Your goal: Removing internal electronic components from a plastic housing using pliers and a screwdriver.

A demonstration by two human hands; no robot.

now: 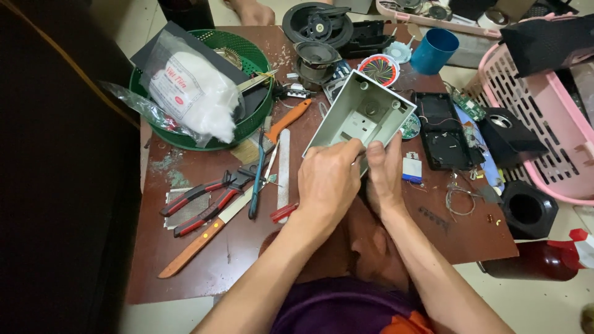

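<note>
Both my hands hold a grey open plastic casing (365, 111), tilted up so its hollow inside faces me, above the middle of a brown table (247, 247). My left hand (328, 179) grips its near left edge with fingers curled over the rim. My right hand (385, 170) grips the near right edge, thumb along the wall. Directly left of my left hand lie a metal file (284, 167), a blue-handled tool (257, 182) and red-handled pliers (201, 201). A small white and blue block (412, 169) lies just right of my right hand.
A green basket (247, 59) with a bag of white cotton (198, 93) stands at the back left. A wooden-handled knife (198, 244), an orange-handled cutter (288, 119), speaker parts (317, 59), a blue cup (434, 51), black casings (444, 130) and a pink basket (532, 124) surround the hands.
</note>
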